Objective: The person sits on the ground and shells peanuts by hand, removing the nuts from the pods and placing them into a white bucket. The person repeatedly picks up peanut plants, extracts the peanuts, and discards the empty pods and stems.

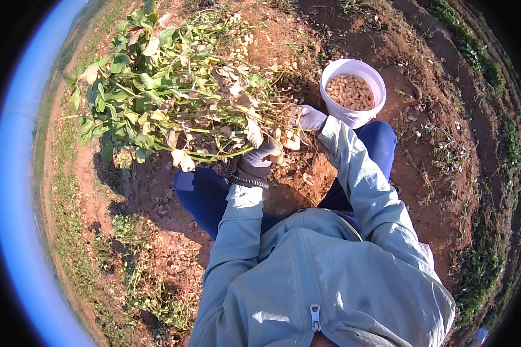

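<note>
A heap of uprooted peanut plants (pixel 156 95), green and partly withered, lies ahead of me to the left. My left hand (pixel 257 161), in a grey glove, is closed around stems at the near edge of the heap. Pale peanut pods (pixel 290 139) hang on the roots between my hands. Also gloved, my right hand (pixel 309 118) is at the roots just above those pods. Its fingertips are partly hidden among the roots, so its grip is unclear. Close beyond my right hand stands a white plastic bucket (pixel 325 89) holding many loose peanut pods (pixel 350 92).
Reddish soil (pixel 421 160) with dry leaf litter surrounds me. My bent knees in dark blue trousers (pixel 378 141) flank the work spot, the right one close against the bucket. Scattered plants (pixel 156 299) lie at the lower left. Green crop rows (pixel 482 56) run along the right.
</note>
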The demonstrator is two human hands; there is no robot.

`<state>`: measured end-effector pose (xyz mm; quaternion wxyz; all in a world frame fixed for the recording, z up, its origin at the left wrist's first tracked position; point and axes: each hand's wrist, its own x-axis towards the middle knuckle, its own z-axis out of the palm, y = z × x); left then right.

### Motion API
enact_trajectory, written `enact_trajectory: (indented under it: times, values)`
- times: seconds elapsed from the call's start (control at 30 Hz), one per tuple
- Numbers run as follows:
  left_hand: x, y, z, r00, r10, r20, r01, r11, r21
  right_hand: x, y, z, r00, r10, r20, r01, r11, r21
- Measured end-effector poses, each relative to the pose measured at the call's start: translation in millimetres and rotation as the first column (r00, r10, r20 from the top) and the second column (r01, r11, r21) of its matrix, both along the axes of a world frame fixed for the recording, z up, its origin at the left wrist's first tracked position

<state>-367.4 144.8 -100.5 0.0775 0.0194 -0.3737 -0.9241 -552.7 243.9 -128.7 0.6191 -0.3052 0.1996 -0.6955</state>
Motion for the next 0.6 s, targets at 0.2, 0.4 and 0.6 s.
enact_trajectory:
  times: [0.2,0.4,0.6]
  values:
    - [-49,26,11,0.916,0.195,0.351,-0.125,0.969,-0.214,-56,3,-45,0.867,0.314,0.386,-0.373,0.924,0.088]
    - [-34,6,-32,0.882,0.306,0.358,-0.306,0.95,-0.059,-33,26,115,-0.067,0.292,-0.954,0.74,0.656,0.149]
    - [-23,15,-94,0.941,0.232,0.245,-0.269,0.955,0.128,53,41,156,0.562,-0.268,-0.782,0.639,0.742,0.204]
